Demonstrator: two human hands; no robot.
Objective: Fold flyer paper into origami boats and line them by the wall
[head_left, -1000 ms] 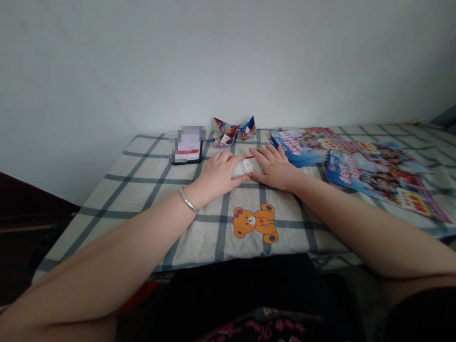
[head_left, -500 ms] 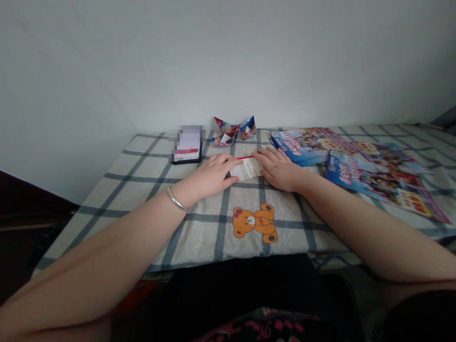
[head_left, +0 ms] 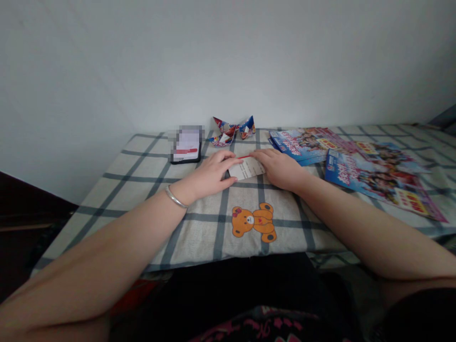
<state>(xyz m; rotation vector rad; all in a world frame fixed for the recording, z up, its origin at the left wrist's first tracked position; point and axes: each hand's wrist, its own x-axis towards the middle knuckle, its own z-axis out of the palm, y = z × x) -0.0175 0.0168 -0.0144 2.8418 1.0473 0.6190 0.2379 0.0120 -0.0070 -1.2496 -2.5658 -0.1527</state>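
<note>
A small folded strip of paper (head_left: 247,168), white with printed lines and a red upper edge, lies on the checked tablecloth between my hands. My left hand (head_left: 213,174) holds its left end, thumb at the near edge and fingers over the far edge. My right hand (head_left: 280,169) is closed over the paper's right end, fingers bent at the far edge; its thumb is mostly hidden. Just beyond the paper sit folded pieces (head_left: 228,133) of colourful printed paper, with pointed corners standing up.
A phone (head_left: 187,145) lies beyond my left hand. Glossy leaflets (head_left: 302,145) lie past my right hand, and more leaflets (head_left: 381,183) spread farther right. The tablecloth (head_left: 199,228) has a printed bear (head_left: 252,222) near the front edge. A wall (head_left: 249,61) rises behind the table.
My right hand's fingers have drawn together and bent over the paper's far right edge, where they lay flatter and more spread. My left hand has hardly moved.
</note>
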